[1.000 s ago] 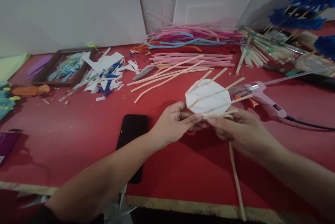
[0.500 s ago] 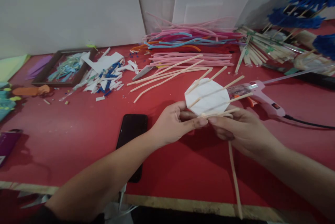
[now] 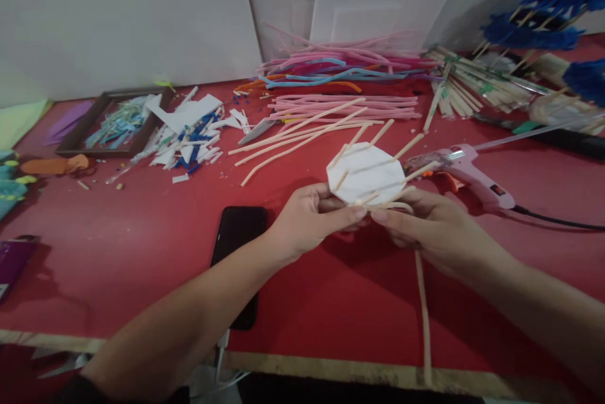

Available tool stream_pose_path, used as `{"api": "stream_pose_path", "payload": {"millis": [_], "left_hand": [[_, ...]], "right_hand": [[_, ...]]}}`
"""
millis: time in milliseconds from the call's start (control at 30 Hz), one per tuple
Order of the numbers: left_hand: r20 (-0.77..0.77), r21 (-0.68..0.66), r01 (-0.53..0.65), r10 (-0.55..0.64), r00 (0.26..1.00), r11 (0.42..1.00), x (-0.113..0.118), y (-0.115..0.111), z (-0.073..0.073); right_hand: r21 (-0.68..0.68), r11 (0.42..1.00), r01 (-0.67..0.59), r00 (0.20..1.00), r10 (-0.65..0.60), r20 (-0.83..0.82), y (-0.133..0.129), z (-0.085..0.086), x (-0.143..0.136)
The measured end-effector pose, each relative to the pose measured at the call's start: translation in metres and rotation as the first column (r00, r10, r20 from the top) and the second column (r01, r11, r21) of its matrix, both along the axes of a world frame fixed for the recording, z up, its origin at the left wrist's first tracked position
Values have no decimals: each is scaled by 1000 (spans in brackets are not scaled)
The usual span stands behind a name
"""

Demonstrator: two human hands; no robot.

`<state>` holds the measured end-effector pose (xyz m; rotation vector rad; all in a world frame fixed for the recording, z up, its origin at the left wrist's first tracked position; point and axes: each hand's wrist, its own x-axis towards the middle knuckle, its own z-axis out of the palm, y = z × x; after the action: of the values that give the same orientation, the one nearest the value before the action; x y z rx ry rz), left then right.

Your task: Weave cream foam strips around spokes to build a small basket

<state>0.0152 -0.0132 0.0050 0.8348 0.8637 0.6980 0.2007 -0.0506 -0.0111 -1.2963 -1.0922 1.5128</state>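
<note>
My left hand grips the near left edge of a white many-sided disc, its thumb along the near rim. Several short beige sticks stand out from the disc's edge. In my right hand a long beige pipe cleaner is pinched at the disc's near edge. One part of it bends along the rim, while its tail hangs below the hand past the table's front edge. Both thumbs lie close together, and the fingers beneath the disc are partly hidden.
Loose beige pipe cleaners and a pink bundle lie behind the disc. A pink glue gun with a cord lies at right. A black phone is by my left forearm. White scraps and scissors lie farther back.
Both hands and the disc have shifted slightly left. The pipe cleaner now makes a rounder bend near my right fingers, and its hanging tail has swung a little.
</note>
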Motion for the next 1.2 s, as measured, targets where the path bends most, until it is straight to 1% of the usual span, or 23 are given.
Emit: {"api": "stream_pose_path", "payload": {"millis": [100, 233, 300, 367, 467, 533, 600, 667, 733, 800, 867, 900, 933, 1000, 1067, 1100, 1133, 1200], "left_hand": [[-17, 29, -65, 66, 998, 997, -3, 3, -2], [-105, 150, -113, 130, 986, 982, -8, 7, -5], [-170, 226, -103, 143, 975, 969, -9, 7, -5], [-229, 305, -82, 157, 961, 949, -9, 6, -6], [-278, 435, -75, 213, 937, 897, -7, 2, -9], [-290, 505, -80, 256, 922, 859, -7, -1, -10], [-319, 561, -65, 288, 903, 826, -8, -3, -9], [-359, 607, -32, 310, 880, 794, -8, -5, -7], [-380, 623, -17, 322, 867, 782, -8, -5, -5], [-361, 601, -42, 318, 877, 798, -7, -6, -6], [-319, 559, -79, 302, 898, 825, -5, -6, -7], [-295, 537, -93, 290, 911, 839, -4, -6, -8], [-274, 515, -101, 276, 921, 851, -3, -6, -8], [-244, 484, -108, 252, 936, 869, -2, -7, -8], [-229, 466, -105, 235, 945, 878, -2, -7, -7], [-225, 465, -101, 229, 947, 879, -2, -8, -7], [-223, 469, -98, 225, 948, 878, -2, -8, -8], [-229, 483, -88, 222, 948, 871, -4, -9, -9]], "right_hand": [[-50, 998, -25, 992, 32, 125, 3, 8, 18], [-165, 986, -30, 964, 72, 257, 7, 20, 51], [-131, 991, 15, 961, 22, 274, 9, 23, 59], [-28, 995, 95, 972, -87, 219, 9, 25, 58], [87, 974, 211, 973, -218, 76, 4, 28, 41], [117, 956, 269, 962, -272, 10, -2, 30, 28], [152, 943, 296, 955, -297, -17, -9, 29, 19], [228, 937, 264, 961, -276, 24, -16, 27, 14], [374, 912, 169, 963, -233, 134, -21, 25, 13], [525, 850, 39, 942, -207, 265, -25, 22, 12], [591, 804, -66, 912, -192, 363, -26, 21, 11], [594, 799, -89, 901, -190, 390, -26, 20, 10], [577, 810, -102, 896, -178, 408, -25, 20, 8], [488, 864, -127, 900, -107, 423, -23, 20, 6], [338, 929, -149, 922, 7, 387, -19, 21, 4], [251, 957, -148, 942, 59, 330, -17, 21, 3], [175, 976, -127, 966, 82, 245, -15, 20, 2], [63, 997, -46, 998, 43, 40, -13, 17, 3]]}}
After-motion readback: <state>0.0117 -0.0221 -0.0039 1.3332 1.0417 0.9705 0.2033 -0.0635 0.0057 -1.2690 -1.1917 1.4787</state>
